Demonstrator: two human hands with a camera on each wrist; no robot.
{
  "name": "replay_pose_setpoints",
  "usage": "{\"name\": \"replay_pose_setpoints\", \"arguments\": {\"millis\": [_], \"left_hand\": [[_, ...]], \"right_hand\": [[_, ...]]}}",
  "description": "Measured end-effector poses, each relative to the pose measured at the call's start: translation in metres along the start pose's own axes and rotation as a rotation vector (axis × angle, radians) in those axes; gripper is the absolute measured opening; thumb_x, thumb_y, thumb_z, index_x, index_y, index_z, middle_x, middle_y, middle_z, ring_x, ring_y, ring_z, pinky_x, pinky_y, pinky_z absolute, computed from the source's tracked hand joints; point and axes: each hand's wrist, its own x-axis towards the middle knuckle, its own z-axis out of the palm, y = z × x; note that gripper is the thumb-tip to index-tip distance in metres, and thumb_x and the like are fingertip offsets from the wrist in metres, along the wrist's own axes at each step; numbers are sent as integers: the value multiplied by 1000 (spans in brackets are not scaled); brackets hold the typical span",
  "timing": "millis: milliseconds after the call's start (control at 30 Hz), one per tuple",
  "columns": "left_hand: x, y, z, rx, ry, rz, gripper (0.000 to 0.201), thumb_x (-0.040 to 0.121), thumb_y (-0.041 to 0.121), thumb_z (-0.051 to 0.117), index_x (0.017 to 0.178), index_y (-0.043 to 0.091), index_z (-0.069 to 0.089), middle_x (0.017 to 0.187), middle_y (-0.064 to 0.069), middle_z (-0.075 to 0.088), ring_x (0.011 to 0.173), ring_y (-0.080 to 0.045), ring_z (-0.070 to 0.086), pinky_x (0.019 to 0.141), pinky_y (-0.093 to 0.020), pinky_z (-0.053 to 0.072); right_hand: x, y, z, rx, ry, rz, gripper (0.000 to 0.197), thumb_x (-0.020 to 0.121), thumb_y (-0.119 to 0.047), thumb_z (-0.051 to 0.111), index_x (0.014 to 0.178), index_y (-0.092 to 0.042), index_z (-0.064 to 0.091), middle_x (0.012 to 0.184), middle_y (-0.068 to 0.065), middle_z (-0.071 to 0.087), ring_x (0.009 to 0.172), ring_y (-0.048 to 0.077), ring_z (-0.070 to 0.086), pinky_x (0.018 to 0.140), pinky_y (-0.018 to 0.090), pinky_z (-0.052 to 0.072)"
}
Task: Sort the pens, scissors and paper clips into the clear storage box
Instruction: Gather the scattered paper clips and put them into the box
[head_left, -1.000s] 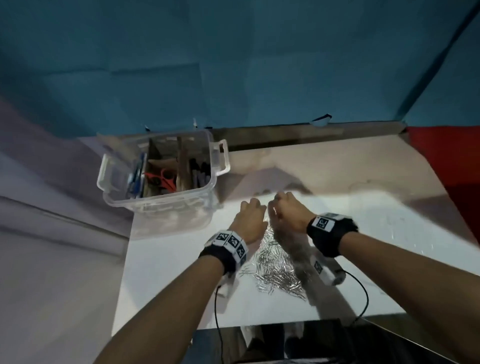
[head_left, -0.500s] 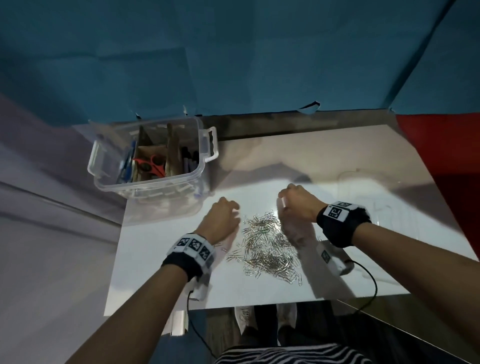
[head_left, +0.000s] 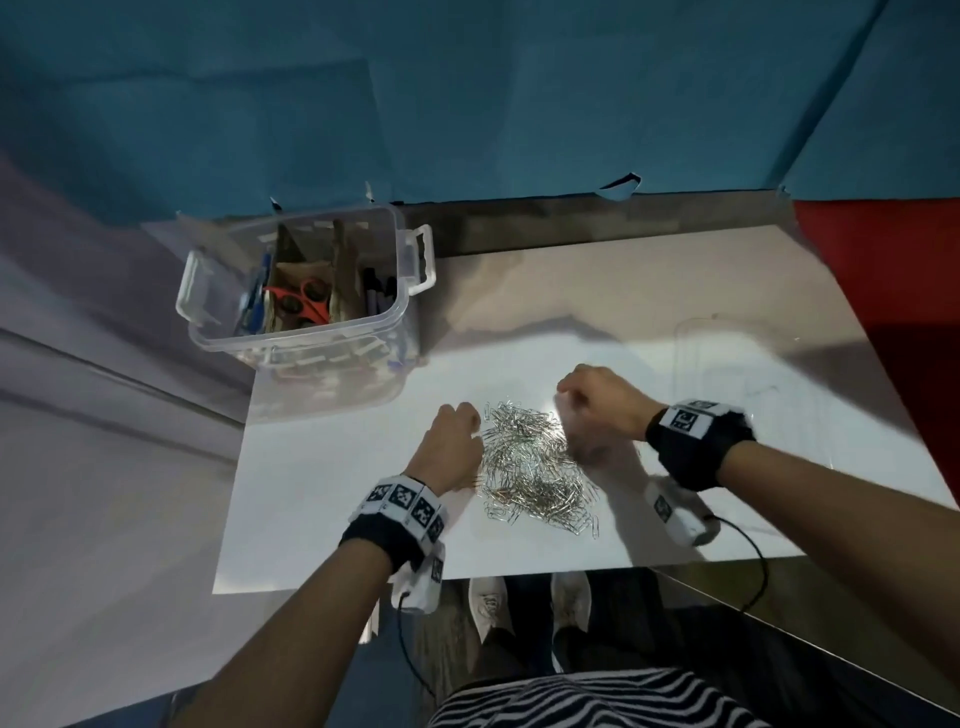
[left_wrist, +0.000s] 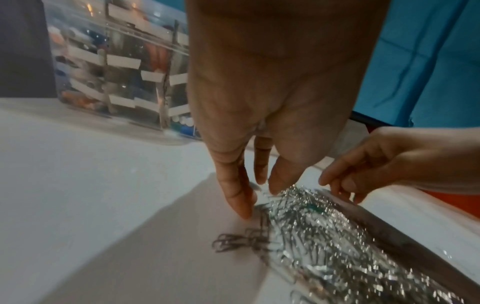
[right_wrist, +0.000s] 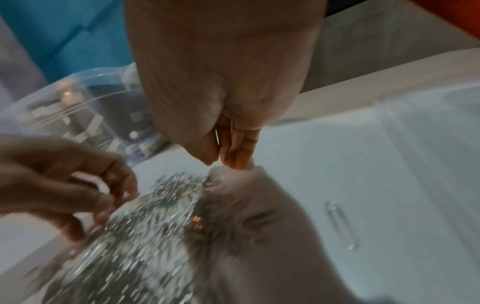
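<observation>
— Where does the sorting stand?
— Red-handled scissors (head_left: 304, 301) and pens (head_left: 376, 296) sit in the clear plastic storage box (head_left: 410, 291); the silver wire paper clips (head_left: 535, 467) lie heaped on the white table (head_left: 322, 467).

— And the hands?
— The left hand (head_left: 452, 447) and right hand (head_left: 597, 400) flank the heap, fingers loose, holding nothing. Next, likely: gather and carry.

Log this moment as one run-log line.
left hand: open, left of paper clips | right hand: open, right of pile | scissors: in storage box | clips: on table
</observation>
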Motion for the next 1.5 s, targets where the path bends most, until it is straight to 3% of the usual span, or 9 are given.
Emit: {"name": "replay_pose_setpoints", "arguments": {"millis": [267, 433, 567, 767, 900, 1033, 1233, 1333, 1500], "left_hand": [[18, -29, -24, 201, 36, 2, 31, 93, 17, 53, 123, 9, 50, 123, -15, 49, 116, -36, 52, 92, -40, 46], [14, 20, 2, 223, 63, 171, 23, 96, 11, 48, 118, 8, 52, 126, -12, 45, 113, -31, 44, 89, -39, 47], [14, 23, 6, 179, -106, 348, 31, 97, 13, 50, 126, 10, 60, 125, -9, 50, 112, -28, 48, 100, -42, 44], [-7, -24, -22, 152, -195, 429, 57, 89, 35, 73, 139, 20, 51, 124, 2, 46, 102, -14, 55, 94, -33, 50], [-21, -41, -11, 203, -328, 459, 56, 81, 27, 81, 129, 23, 53, 113, 6, 44, 92, -14, 55, 84, -29, 50], [-16, -24, 1, 130, -168, 495, 26, 87, 17, 75, 109, 14, 63, 104, -1, 53, 88, -18, 56, 85, -39, 52], [-18, -22, -2, 91, -194, 599, 38, 81, 32, 81, 108, 17, 60, 105, 4, 50, 89, -16, 56, 79, -31, 52], [-23, -22, 7, 214, -229, 642, 49, 76, 42, 82, 110, 21, 54, 106, 6, 46, 93, -14, 47, 76, -30, 46], [-13, -11, 2, 164, -116, 544, 35, 81, 28, 80, 100, 18, 53, 98, 4, 47, 83, -16, 47, 74, -34, 47]], "right_hand": [[-38, 57, -24, -146, -6, 278, 23, 87, -11, 58, 108, -6, 62, 106, 15, 61, 86, 26, 58, 74, 30, 44], [-46, 4, 28, -97, 78, 193, 17, 83, -7, 66, 99, -8, 60, 103, 6, 49, 93, 23, 51, 79, 30, 47], [-35, -13, 34, -73, 23, 88, 10, 89, -12, 57, 98, -12, 62, 99, 5, 51, 87, 22, 52, 78, 33, 47], [-47, 10, 4, -108, -237, 125, 56, 80, -39, 76, 126, -20, 49, 111, 5, 51, 90, 16, 52, 76, 30, 44], [-58, -5, 29, -68, -234, 97, 59, 77, -24, 79, 122, -19, 42, 106, 5, 43, 84, 20, 56, 75, 37, 52], [-42, -15, 44, -24, -117, 64, 52, 80, -18, 74, 124, -15, 45, 102, 1, 42, 91, 23, 53, 72, 30, 39], [-54, 4, 24, -49, -233, -52, 61, 69, -37, 86, 115, -22, 50, 94, -10, 44, 80, 8, 45, 64, 21, 34], [-72, 14, 31, -120, -330, -118, 67, 62, -45, 87, 111, -25, 47, 103, -9, 44, 90, 10, 43, 73, 26, 42], [-49, 8, 39, -89, -178, -97, 58, 64, -53, 85, 92, -22, 45, 93, -5, 50, 80, 11, 46, 68, 29, 41]]}}
